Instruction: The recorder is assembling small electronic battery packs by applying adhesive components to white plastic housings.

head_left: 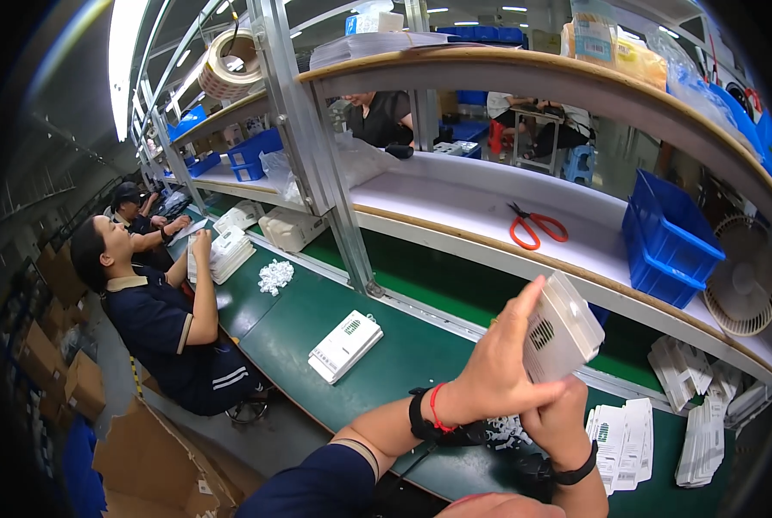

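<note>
My left hand (500, 358) holds a white box-shaped plastic casing (567, 330) with a dark slotted grille, tilted up above the green bench. Its fingers lie along the casing's left side and the thumb crosses below it. My right hand (561, 425) is curled closed just under the casing, next to the left thumb; what it holds, if anything, is hidden. Below my wrists lies a heap of small white and dark parts (508, 432), partly covered. A stack of white printed pieces (345, 345) with green marks rests on the bench to the left.
White printed cards (620, 440) and white casings (679, 371) lie at right. A shelf (455, 186) carries red-handled scissors (537, 226) and blue bins (669, 242), beside a fan (742, 276). A co-worker (157, 293) sits at left near small white parts (275, 276). A cardboard box (157, 457) stands lower left.
</note>
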`<action>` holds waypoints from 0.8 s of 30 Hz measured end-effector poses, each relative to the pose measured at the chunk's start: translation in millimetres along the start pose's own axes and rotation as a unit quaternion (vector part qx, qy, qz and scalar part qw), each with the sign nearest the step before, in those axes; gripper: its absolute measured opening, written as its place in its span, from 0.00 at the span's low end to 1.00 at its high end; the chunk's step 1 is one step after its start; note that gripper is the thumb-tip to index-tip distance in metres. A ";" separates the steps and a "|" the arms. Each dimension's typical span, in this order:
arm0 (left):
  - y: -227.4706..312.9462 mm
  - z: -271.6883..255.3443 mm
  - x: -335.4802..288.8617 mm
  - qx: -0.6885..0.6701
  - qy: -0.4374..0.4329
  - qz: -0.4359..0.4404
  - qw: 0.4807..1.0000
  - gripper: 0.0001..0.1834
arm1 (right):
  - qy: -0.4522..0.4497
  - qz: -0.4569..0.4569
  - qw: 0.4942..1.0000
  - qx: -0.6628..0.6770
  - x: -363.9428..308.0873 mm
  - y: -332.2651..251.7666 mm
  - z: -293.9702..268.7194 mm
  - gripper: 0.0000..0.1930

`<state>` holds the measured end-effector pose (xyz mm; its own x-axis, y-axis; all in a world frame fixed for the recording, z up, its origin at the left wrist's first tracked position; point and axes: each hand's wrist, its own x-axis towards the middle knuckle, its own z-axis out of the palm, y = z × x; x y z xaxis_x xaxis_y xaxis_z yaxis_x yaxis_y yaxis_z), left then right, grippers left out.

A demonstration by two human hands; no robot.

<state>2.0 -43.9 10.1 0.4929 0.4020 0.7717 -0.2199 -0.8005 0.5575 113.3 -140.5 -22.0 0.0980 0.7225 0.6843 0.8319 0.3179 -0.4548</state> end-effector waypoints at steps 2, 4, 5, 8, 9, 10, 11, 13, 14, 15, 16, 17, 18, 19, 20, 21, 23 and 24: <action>-6.2 -7.5 5.6 -0.015 0.023 0.004 1.000 0.58 | -0.035 0.045 0.997 0.059 9.1 -7.2 -15.0 0.10; -7.6 -15.8 12.3 -0.016 0.065 0.025 0.997 0.56 | -0.054 0.093 0.983 0.149 8.8 -7.0 -25.7 0.12; -7.9 -20.3 13.9 -0.016 0.065 0.025 0.997 0.56 | -0.054 0.094 0.983 0.148 8.5 -8.5 -26.7 0.12; -7.6 -24.7 15.1 0.018 0.030 -0.009 0.999 0.56 | 0.040 0.105 0.936 0.332 8.2 -6.8 -31.5 0.28; -7.5 -21.7 14.0 0.017 0.030 -0.007 0.999 0.56 | 0.041 0.104 0.937 0.331 9.0 -7.8 -30.3 0.28; -8.1 -16.2 11.9 0.010 0.011 0.013 1.000 0.55 | 0.062 0.094 0.926 0.361 9.9 -9.8 -27.6 0.29; -8.0 -11.8 9.2 0.004 -0.010 0.031 0.999 0.54 | 0.084 0.085 0.912 0.392 10.0 -10.5 -24.6 0.31; -3.7 -5.3 6.1 -0.004 -0.028 0.029 0.999 0.52 | 0.092 0.107 0.916 0.376 8.5 -8.3 -23.4 0.36; -3.5 -2.7 5.0 -0.013 -0.038 0.022 0.999 0.51 | 0.087 0.109 0.917 0.375 8.5 -6.7 -24.6 0.35; -3.3 -1.6 4.7 -0.021 -0.049 0.015 0.998 0.51 | 0.082 0.111 0.917 0.374 8.5 -6.0 -25.2 0.35; -3.1 -1.9 4.8 -0.011 -0.045 0.022 0.999 0.51 | 0.082 0.111 0.917 0.374 7.8 -6.5 -25.2 0.35; -3.4 -1.6 5.0 -0.011 -0.046 0.023 0.999 0.51 | 0.086 0.123 0.904 0.400 6.9 -7.5 -25.7 0.34; -3.7 -1.4 4.8 -0.008 -0.043 0.032 0.999 0.50 | 0.090 0.135 0.890 0.425 6.6 -8.6 -26.0 0.33; -3.9 -1.5 4.8 -0.004 -0.040 0.040 0.998 0.50 | 0.091 0.134 0.890 0.425 7.2 -9.9 -26.5 0.33; -4.1 -1.4 4.8 -0.005 -0.040 0.039 0.998 0.50 | 0.094 0.136 0.884 0.438 7.3 -11.5 -26.8 0.33; -4.1 -1.6 5.5 0.001 -0.038 0.048 0.998 0.50 | 0.098 0.137 0.877 0.450 7.1 -12.6 -26.6 0.33; -4.8 -2.1 5.6 0.007 -0.035 0.057 0.998 0.50 | 0.109 0.143 0.871 0.457 6.6 -13.0 -23.3 0.33; -5.5 -2.3 5.5 0.012 -0.033 0.065 0.997 0.50 | 0.121 0.148 0.865 0.464 6.7 -13.1 -21.9 0.33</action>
<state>4.0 -36.3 12.0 0.5166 0.2640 0.8145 -0.2655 -0.8550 0.4455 115.0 -153.2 1.0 0.4362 0.7423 0.5087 -0.0342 0.5786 -0.8149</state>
